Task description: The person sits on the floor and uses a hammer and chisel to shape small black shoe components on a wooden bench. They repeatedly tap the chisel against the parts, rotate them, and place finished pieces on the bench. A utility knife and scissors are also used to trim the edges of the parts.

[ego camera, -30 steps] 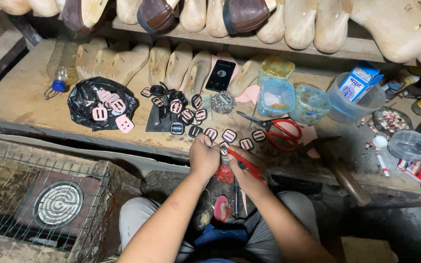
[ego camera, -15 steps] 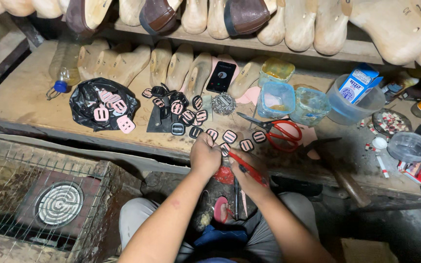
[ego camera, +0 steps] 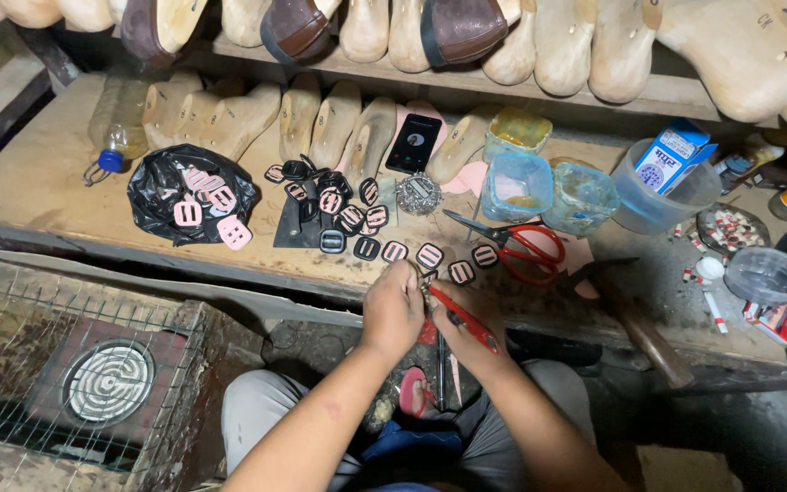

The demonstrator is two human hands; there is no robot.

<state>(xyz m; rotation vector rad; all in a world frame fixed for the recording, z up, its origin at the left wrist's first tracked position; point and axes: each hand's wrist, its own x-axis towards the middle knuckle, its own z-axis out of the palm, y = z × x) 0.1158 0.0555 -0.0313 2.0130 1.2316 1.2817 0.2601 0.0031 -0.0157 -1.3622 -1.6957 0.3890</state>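
At the near edge of the worktop [ego camera: 38,196], seen from the head camera: left hand [ego camera: 392,310] curled and pinching a small dark piece at the fingertips, mostly hidden by the fingers (too small to tell its exact shape). Right hand [ego camera: 466,321] closed round red-handled pliers [ego camera: 462,317], tips meeting the piece right where the two hands touch, just above the lap.

Beyond the hands, on the worktop: a loose row of small buckles [ego camera: 393,251], black and pink, flat with slots, trailing back to a bigger cluster on a dark sheet [ego camera: 298,228]. Further left, a black plastic bag [ego camera: 170,196] spilling pink buckles, and a plastic bottle [ego camera: 118,118] lying beside it. Right of the row, red scissors [ego camera: 526,244], a hammer [ego camera: 635,314], two lidded tubs [ego camera: 548,187], a clear cup holding a blue carton [ego camera: 676,155]. Behind, a phone [ego camera: 413,142] among wooden shoe forms [ego camera: 321,118].

Handling, judged from the look: very light, stiff, probably thin and smooth enough to slip or flick away under the pliers. Best taken by the flat faces or outer rim between thumb and forefinger, leaving the worked edge free; a firm pinch rather than a hard squeeze (thin bars could bend).
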